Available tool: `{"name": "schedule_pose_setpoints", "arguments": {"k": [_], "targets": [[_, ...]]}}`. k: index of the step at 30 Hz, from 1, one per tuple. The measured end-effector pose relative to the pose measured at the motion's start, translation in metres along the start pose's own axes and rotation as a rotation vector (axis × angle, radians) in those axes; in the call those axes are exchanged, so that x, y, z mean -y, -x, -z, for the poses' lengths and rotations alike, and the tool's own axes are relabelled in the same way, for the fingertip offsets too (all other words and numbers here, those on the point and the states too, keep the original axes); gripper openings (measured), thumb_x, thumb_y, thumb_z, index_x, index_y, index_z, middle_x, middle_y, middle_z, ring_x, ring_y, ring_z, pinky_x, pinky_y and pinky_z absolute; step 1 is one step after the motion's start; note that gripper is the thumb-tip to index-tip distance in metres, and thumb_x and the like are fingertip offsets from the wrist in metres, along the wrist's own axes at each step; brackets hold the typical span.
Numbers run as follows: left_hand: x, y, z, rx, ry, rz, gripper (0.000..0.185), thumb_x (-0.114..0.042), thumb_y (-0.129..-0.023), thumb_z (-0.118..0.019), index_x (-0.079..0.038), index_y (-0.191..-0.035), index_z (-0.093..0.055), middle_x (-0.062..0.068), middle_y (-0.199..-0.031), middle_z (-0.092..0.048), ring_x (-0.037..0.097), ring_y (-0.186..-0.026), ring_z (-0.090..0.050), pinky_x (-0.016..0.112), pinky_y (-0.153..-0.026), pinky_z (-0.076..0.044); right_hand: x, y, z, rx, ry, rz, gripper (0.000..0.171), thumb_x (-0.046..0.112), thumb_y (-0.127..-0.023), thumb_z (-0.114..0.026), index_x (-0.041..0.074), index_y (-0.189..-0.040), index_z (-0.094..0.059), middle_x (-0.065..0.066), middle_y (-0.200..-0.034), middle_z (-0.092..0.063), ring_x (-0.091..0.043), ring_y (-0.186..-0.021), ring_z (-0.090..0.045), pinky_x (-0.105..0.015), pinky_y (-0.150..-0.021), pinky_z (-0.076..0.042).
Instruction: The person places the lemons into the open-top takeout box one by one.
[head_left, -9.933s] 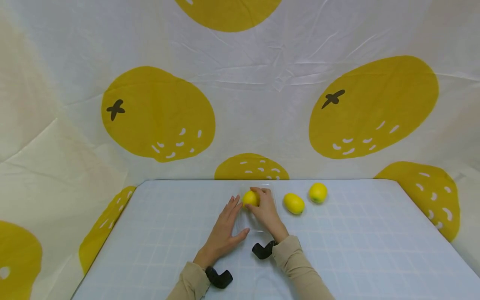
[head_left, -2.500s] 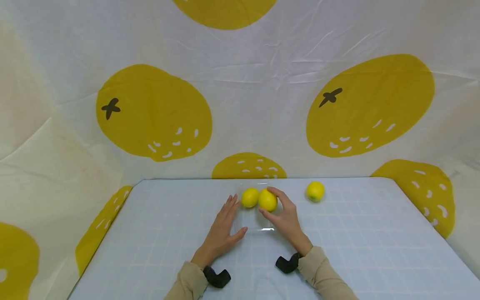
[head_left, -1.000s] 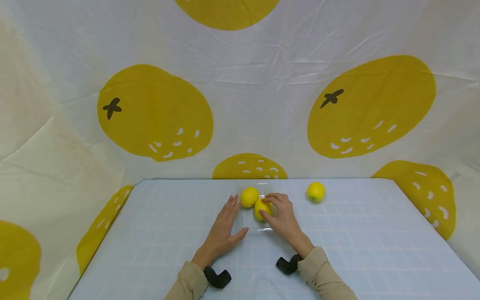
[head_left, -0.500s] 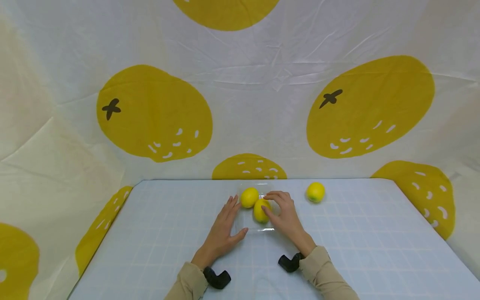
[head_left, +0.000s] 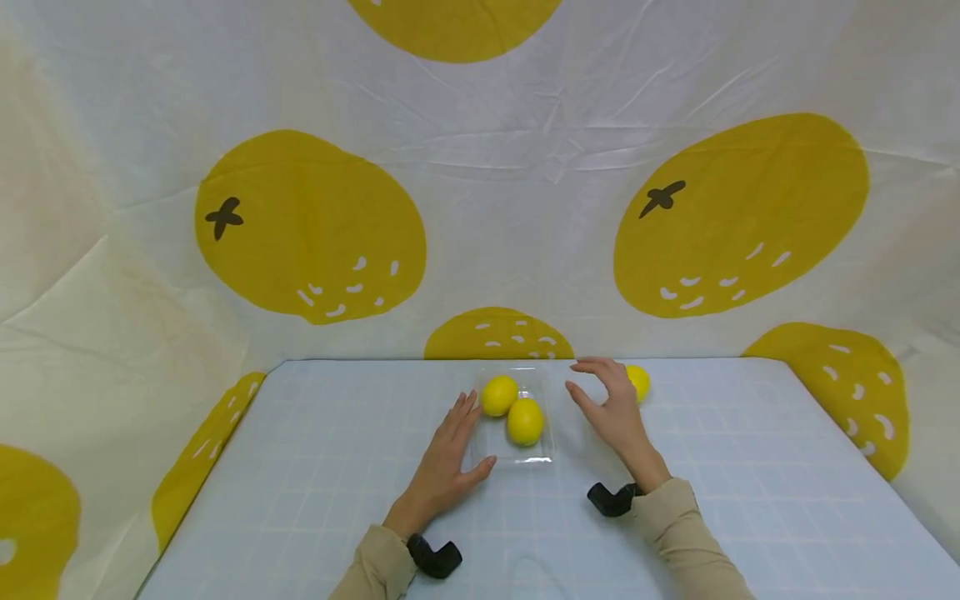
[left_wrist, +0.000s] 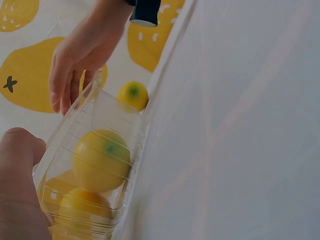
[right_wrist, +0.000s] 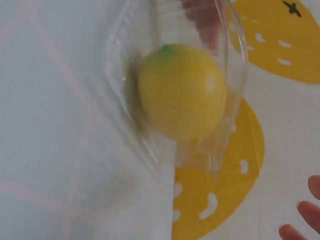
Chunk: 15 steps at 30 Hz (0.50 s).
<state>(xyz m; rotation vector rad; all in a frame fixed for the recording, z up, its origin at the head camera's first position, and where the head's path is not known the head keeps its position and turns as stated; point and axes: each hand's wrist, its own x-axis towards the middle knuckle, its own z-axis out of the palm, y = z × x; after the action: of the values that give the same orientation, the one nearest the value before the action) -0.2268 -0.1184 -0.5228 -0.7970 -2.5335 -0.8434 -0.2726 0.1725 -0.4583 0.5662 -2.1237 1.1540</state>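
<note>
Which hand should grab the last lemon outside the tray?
Right. The right hand is open, right beside the loose lemon on the table. The left hand rests against the clear tray's left side, with both packed lemons between it and that lemon.

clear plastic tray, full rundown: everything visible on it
The clear plastic tray is a shallow, see-through, ribbed-walled rectangular punnet, open on top, flat on the table near its far edge. It holds two lemons: far lemon and near lemon, side by side and apparently touching. The left hand rests against its left side; the right hand is off it.
</note>
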Motion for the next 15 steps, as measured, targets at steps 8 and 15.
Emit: {"name": "schedule_pose_setpoints", "arguments": {"k": [8,15], "targets": [[0.001,0.000,0.000,-0.008,0.019,-0.009,0.073,-0.041,-0.093,-0.061,-0.005,-0.152,-0.036,0.010,-0.164,-0.021,0.028,-0.151,-0.016,0.057,-0.116,-0.024,-0.022,-0.005,0.032,-0.039,0.035,-0.217,0.034,0.005,-0.087,-0.074,0.000,-0.120,-0.066,-0.017,-0.133,-0.059,-0.037,-0.127,-0.045,-0.060,-0.107,-0.031],[0.002,0.001,-0.001,0.007,0.037,0.012,0.073,-0.040,-0.093,-0.061,-0.006,-0.152,-0.035,0.006,-0.165,-0.018,0.025,-0.152,-0.012,0.054,-0.118,-0.021,-0.039,0.002,0.045,-0.031,0.006,-0.405,0.047,0.011,-0.088,-0.073,0.000,-0.131,-0.059,-0.019,-0.146,-0.048,-0.040,-0.138,-0.034,-0.063,-0.111,-0.025]]}}
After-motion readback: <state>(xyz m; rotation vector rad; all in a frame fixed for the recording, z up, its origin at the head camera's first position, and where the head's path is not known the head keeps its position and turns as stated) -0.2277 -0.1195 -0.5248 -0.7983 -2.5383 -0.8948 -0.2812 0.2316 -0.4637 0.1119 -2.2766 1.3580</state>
